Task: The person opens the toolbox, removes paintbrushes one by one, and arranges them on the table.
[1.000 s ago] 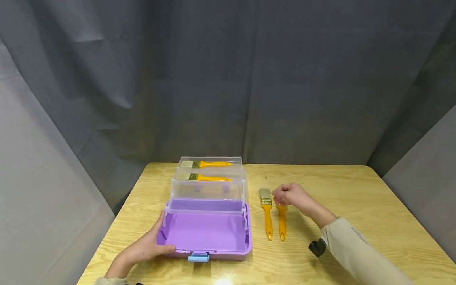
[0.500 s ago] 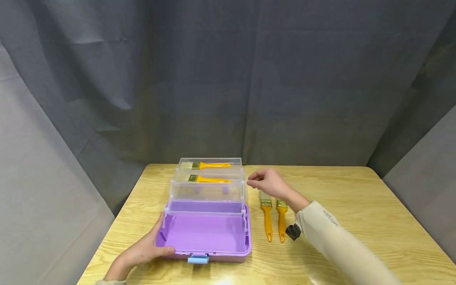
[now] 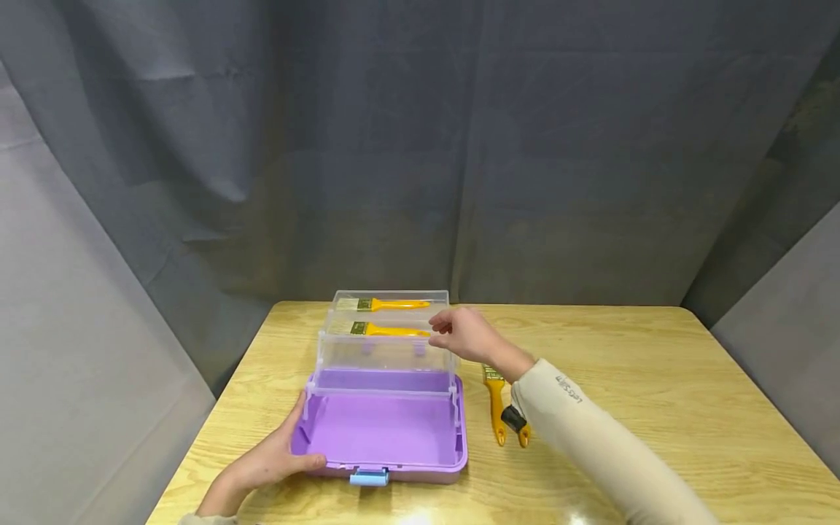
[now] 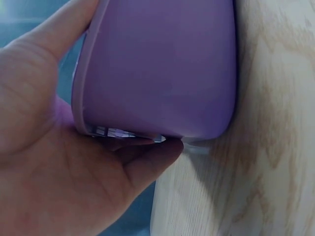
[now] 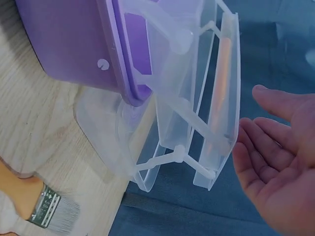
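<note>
The purple toolbox (image 3: 420,475) stands with its clear fold-out trays (image 3: 387,354) raised. My left hand (image 3: 265,458) grips its left side, the thumb over the front rim; in the left wrist view, fingers bend round the box end. My right hand (image 3: 469,337) is at the trays' right end, fingers loosely bent and thumb apart, holding nothing in the right wrist view. One yellow-handled paintbrush (image 3: 399,305) lies in the top tray. Another paintbrush (image 3: 395,331) lies in the tray below, its handle end close to my right fingertips.
Two more yellow-handled brushes lie on the wooden table (image 3: 623,379) right of the box. One brush (image 3: 496,408) is partly under the right forearm in view; the other brush (image 3: 524,436) is mostly hidden. A blue latch (image 3: 370,477) is on the box front. A dark curtain hangs behind.
My right hand has moved left from above the table brushes to the trays' right end. The left hand keeps its grip on the toolbox.
</note>
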The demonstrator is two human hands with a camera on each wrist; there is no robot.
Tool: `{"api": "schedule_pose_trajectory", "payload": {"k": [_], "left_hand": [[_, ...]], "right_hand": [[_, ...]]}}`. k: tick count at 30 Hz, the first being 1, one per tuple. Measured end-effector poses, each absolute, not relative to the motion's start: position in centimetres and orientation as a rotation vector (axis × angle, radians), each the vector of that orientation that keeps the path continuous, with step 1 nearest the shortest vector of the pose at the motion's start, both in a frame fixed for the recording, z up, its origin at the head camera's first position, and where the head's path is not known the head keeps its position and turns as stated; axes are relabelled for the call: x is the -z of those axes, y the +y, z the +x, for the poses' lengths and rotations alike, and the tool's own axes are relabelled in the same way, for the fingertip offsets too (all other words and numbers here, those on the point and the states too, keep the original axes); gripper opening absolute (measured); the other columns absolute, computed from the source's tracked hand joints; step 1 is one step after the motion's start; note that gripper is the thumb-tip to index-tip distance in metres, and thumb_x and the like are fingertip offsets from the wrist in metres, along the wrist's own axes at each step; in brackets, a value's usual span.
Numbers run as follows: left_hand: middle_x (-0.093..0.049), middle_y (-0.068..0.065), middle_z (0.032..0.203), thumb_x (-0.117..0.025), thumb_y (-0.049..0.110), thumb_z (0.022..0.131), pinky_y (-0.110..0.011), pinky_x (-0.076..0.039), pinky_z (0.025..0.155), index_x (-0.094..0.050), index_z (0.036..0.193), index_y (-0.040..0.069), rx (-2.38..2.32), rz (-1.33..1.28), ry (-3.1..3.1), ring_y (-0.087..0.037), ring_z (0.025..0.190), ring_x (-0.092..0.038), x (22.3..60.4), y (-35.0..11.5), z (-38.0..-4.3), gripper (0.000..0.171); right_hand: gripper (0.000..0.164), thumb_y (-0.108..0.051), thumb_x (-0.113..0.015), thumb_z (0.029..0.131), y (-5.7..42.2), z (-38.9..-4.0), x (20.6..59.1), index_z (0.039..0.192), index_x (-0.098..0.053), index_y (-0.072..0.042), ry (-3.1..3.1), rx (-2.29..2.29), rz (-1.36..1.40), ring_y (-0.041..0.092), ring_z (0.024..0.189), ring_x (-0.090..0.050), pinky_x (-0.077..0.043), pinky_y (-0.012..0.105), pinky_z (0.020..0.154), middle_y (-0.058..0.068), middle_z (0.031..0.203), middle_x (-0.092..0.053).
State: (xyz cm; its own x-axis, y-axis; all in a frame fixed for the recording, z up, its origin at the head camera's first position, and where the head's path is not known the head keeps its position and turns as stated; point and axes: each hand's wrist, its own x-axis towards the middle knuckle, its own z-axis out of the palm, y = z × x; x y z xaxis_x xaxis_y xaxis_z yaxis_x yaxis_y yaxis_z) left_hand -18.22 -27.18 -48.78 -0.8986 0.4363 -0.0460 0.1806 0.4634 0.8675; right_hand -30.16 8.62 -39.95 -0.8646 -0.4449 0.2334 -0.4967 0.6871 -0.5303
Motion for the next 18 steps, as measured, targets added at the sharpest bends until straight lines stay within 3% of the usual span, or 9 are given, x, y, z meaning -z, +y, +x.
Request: {"api": "schedule_pose_trajectory", "payload": {"k": [7,12,16,18], "left_hand": [[0.009,-0.029,0.152,-0.077,0.014,0.079,-0.059,-0.006,0.106,0.017,0.149,0.007,-1.397,0.555,2.471,-0.047,0.137,-0.002,48.9,-27.3,-18.2,0.117],[0.011,-0.027,0.153,-0.076,0.016,0.08,-0.059,-0.005,0.107,0.018,0.148,0.009,-1.385,0.545,2.469,-0.046,0.138,0.0,48.5,-27.2,-18.2,0.117],[0.011,-0.028,0.152,-0.076,0.016,0.08,-0.06,-0.005,0.107,0.018,0.148,0.007,-1.381,0.542,2.464,-0.047,0.137,0.001,48.2,-27.2,-18.2,0.117],[0.012,-0.029,0.152,-0.076,0.015,0.08,-0.06,-0.005,0.106,0.019,0.148,0.007,-1.382,0.551,2.457,-0.047,0.137,0.002,48.1,-27.2,-18.2,0.117]], "right_hand": [[0.032,-0.015,-0.074,0.082,7.0,-30.7,40.1,0.11,-0.068,0.001,-2.795,-0.743,0.885,0.024,0.092,-0.064,-0.052,0.038,0.082,0.012,0.103,-0.069],[0.011,-0.014,-0.072,0.083,6.2,-31.3,40.5,0.083,-0.065,-0.006,-2.787,-0.639,0.923,0.015,0.068,-0.054,-0.048,0.032,0.065,0.006,0.078,-0.064],[0.02,-0.014,-0.071,0.084,5.7,-31.7,40.6,0.071,-0.056,-0.009,-2.783,-0.596,0.924,0.011,0.056,-0.042,-0.04,0.029,0.054,0.0,0.063,-0.054],[0.016,-0.015,-0.07,0.084,5.6,-31.7,40.6,0.075,-0.059,-0.009,-2.792,-0.573,0.913,0.01,0.058,-0.046,-0.043,0.028,0.057,-0.001,0.066,-0.058]]}}
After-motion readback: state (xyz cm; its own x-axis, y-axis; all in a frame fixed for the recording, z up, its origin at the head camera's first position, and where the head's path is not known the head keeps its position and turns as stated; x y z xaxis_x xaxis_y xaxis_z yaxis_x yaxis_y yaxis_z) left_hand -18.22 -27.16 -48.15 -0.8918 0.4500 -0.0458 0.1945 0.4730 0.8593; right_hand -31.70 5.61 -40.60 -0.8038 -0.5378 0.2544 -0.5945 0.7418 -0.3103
